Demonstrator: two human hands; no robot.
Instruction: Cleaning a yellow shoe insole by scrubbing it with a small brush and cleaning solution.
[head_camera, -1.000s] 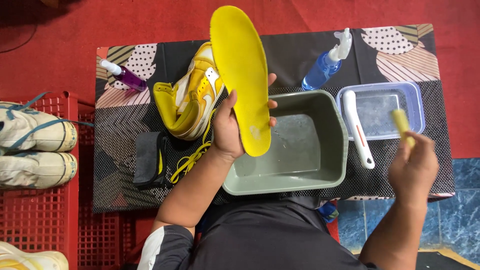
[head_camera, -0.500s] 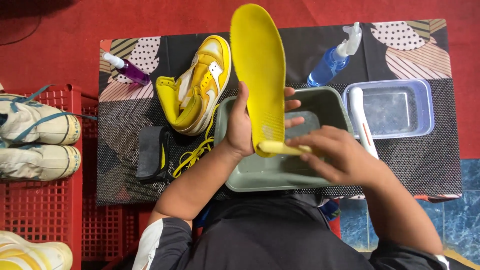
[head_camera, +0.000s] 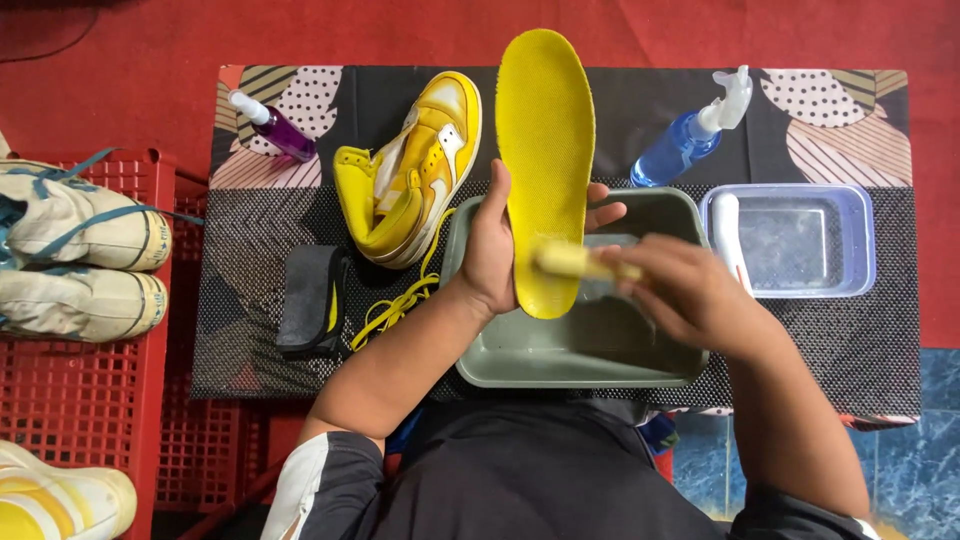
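Right now my left hand (head_camera: 490, 255) is closed around the lower half of a yellow insole (head_camera: 545, 160), holding it upright at the centre of the frame above the grey-green basin (head_camera: 500, 355), while my right hand (head_camera: 690, 290) is clenched on a small yellow brush (head_camera: 575, 262) pressed against the insole's lower face. Just left of the insole lies a yellow high-top shoe (head_camera: 415, 170) with its yellow laces (head_camera: 395, 305) trailing below it, and a purple spray bottle (head_camera: 272, 125) sits toward the upper left. To the right stand a blue spray bottle (head_camera: 690, 135) and a clear tub (head_camera: 860, 240) holding a white brush (head_camera: 728, 235), and worn white shoes (head_camera: 80, 260) rest on a red crate (head_camera: 100, 420) at the left edge.
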